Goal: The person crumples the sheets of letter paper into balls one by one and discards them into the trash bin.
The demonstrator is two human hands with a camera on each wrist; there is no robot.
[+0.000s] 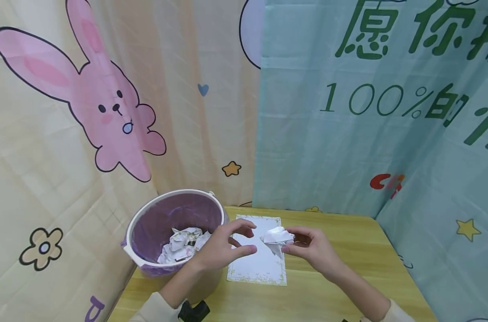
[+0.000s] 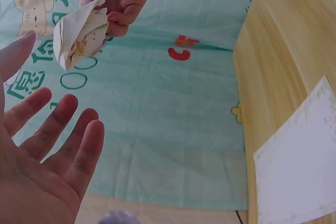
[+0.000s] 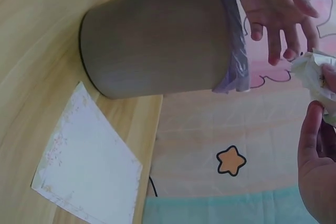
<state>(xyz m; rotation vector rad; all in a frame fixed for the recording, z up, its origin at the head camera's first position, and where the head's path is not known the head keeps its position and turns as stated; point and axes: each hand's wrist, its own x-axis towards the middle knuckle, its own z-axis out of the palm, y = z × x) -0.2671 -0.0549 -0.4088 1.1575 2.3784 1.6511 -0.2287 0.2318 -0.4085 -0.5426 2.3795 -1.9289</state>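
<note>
My right hand (image 1: 314,250) pinches a crumpled sheet of paper (image 1: 277,238) between thumb and fingers, above the table. My left hand (image 1: 223,246) is held just left of it, fingers spread and holding nothing; in the left wrist view a gap shows between the left fingertips (image 2: 93,129) and the crumpled paper (image 2: 79,35). Beneath the hands a flat white sheet (image 1: 256,268) with a floral border lies on the table. To the left stands a trash bin (image 1: 131,237) with a purple liner, holding several crumpled papers (image 1: 181,243).
The wooden table (image 1: 340,286) reaches back to hanging printed curtains (image 1: 316,156) on the far side and left. The bin (image 3: 157,38) stands upright on the table's left part, with its rim near my left forearm.
</note>
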